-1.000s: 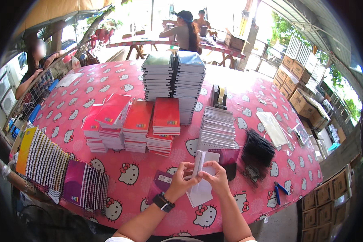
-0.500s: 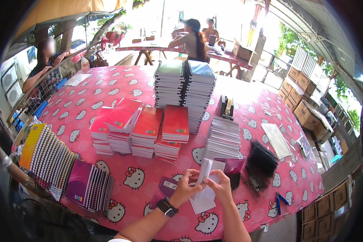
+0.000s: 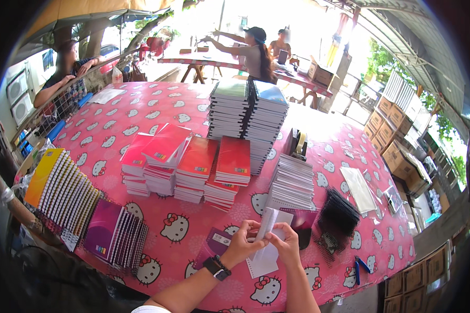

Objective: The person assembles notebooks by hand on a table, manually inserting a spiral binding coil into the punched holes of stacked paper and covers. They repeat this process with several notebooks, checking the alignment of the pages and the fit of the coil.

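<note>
Both hands grip a thin stack of white sheets (image 3: 267, 221), tilted up on edge above the table. My left hand (image 3: 241, 243), below a dark wristwatch (image 3: 216, 267), has its fingers closed round the left side. My right hand (image 3: 284, 243) pinches the right side, its thumb meeting the left one. Under the hands lie white punched sheets (image 3: 262, 267) with holes along the edge. A purple cover (image 3: 212, 245) lies partly behind my left hand, and another purple cover (image 3: 297, 217) sits just beyond the right. A stack of punched pages (image 3: 291, 180) stands farther back.
Red notebooks (image 3: 196, 160) stand in piles ahead, before tall stacks of bound books (image 3: 228, 109). Spiral-bound purple notebooks (image 3: 107, 232) and yellow ones (image 3: 57, 188) sit left. Black binding coils (image 3: 339, 209), blue-handled pliers (image 3: 361, 268) and a tape dispenser (image 3: 300, 143) are right. People are beyond.
The hands keep their hold on the sheets with barely any movement. The view has shifted slightly. At the far table, a person has stretched both arms out to the left.
</note>
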The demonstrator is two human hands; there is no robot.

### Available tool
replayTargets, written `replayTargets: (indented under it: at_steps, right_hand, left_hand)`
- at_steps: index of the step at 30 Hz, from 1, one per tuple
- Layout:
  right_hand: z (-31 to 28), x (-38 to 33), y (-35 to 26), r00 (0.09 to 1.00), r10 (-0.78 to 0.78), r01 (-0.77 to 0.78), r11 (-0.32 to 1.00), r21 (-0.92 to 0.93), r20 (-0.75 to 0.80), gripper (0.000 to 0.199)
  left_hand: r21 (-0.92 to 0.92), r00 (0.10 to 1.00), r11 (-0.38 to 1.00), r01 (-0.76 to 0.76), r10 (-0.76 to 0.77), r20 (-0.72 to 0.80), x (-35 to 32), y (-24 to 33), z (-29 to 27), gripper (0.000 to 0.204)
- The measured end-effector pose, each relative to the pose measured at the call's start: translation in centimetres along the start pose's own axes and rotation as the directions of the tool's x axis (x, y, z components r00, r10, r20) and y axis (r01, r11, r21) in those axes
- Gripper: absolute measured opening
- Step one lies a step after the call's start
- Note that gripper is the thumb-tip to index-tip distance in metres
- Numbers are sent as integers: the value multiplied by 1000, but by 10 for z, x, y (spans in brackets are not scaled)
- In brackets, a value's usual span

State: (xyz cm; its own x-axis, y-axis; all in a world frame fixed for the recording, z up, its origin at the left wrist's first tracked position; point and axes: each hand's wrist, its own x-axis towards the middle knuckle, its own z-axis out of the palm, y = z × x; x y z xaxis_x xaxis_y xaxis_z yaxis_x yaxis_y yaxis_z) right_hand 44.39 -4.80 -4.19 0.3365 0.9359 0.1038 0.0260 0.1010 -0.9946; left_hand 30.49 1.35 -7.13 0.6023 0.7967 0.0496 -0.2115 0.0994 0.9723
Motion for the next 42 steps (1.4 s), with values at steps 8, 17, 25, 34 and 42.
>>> replayTargets:
  at_steps: [8, 17, 25, 34, 42]
  right_hand:
    - [0, 0, 2, 1000, -5, 5, 1000, 25, 1, 22]
    - [1, 0, 4, 1000, -22, 22, 999, 28, 2, 21]
    - [0, 1, 6, 1000, -19, 19, 1000, 14, -3, 20]
    - [3, 0, 2, 1000, 17, -17, 999, 40, -12, 19]
    - [4, 0, 6, 1000, -24, 24, 998, 50, -2, 19]
  left_hand:
    - [-6, 998, 999, -44, 44, -44, 2, -9, 1, 57]
    - [46, 999, 998, -43, 44, -20, 1, -6, 1, 49]
    - [53, 999, 998, -36, 37, -22, 1, -6, 0, 50]
    - [40, 999, 999, -26, 28, -31, 2, -11, 0, 53]
    - [79, 998, 996, -42, 45, -43, 2, -13, -1, 53]
